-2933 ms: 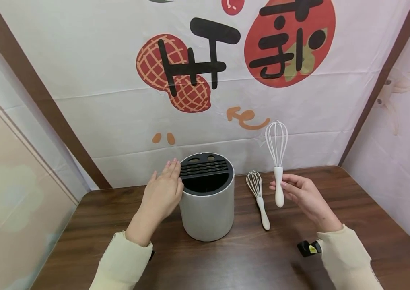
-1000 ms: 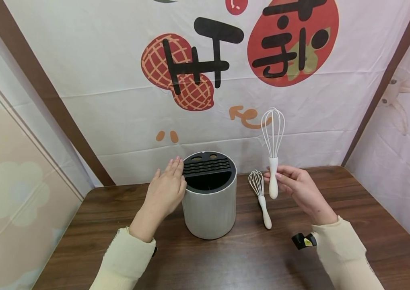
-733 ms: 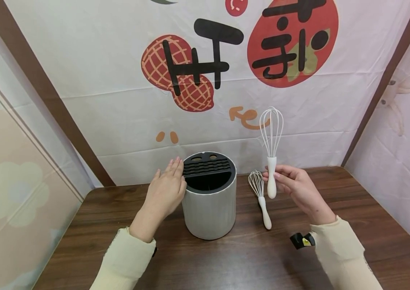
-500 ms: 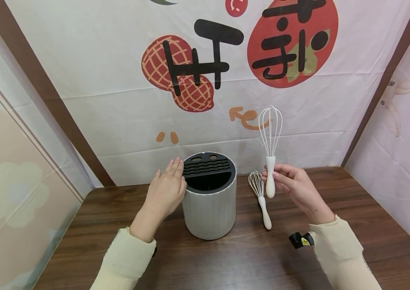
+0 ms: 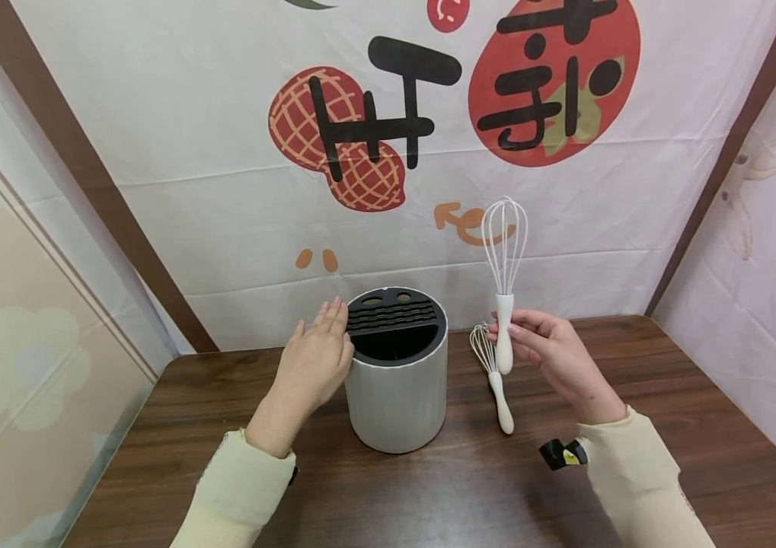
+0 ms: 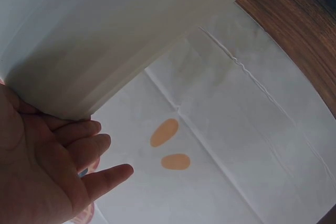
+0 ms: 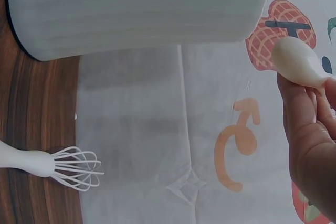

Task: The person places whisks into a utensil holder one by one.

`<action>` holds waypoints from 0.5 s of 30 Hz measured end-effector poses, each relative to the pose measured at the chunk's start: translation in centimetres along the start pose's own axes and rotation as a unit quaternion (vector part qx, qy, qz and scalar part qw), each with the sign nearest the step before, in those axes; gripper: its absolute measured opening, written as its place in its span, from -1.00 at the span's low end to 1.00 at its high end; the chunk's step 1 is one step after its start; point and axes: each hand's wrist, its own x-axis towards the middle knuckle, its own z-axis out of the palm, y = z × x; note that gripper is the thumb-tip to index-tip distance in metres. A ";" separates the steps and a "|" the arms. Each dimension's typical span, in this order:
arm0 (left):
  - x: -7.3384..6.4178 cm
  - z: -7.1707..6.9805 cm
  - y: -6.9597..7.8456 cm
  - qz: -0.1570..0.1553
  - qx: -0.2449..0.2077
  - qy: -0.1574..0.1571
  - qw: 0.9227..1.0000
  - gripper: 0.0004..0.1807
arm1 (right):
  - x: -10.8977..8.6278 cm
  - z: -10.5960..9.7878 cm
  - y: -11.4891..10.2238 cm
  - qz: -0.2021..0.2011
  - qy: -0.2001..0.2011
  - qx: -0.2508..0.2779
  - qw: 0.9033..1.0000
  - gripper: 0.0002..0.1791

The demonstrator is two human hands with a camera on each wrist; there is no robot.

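Note:
My right hand (image 5: 555,354) pinches a white whisk (image 5: 505,335) by its handle and holds it upright above the table, wires up. In the right wrist view the rounded handle end of that whisk (image 7: 295,62) sticks out past the fingertips. A second, smaller whisk (image 5: 500,403) lies on the table below, its wires partly behind the right fingers. My left hand (image 5: 310,358) rests with extended fingers against the left side of the rim of a light grey utensil holder (image 5: 396,407). The holder stands upright with a black slotted lid; its front compartment is open.
The brown wooden table (image 5: 429,502) carries the holder and the smaller whisk. Just behind it hangs a white printed cloth (image 5: 237,228), with more cloth at both sides. A black wrist strap (image 5: 559,454) sits at the right sleeve.
My right hand has carried the upright whisk left and slightly up, closer to the holder. The left hand stays at the holder's rim; the smaller whisk has not moved.

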 end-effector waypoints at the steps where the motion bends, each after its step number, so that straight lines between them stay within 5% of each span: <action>1: 0.0 0.0 0.0 0.001 0.001 0.001 1.000 -0.45 | 0.0 0.1 0.0 -0.003 -0.001 0.001 1.000 -0.76; 15: 0.0 0.0 0.0 0.004 0.001 0.002 1.000 -0.46 | 0.5 1.0 -0.1 -0.004 -0.003 0.003 1.000 -0.78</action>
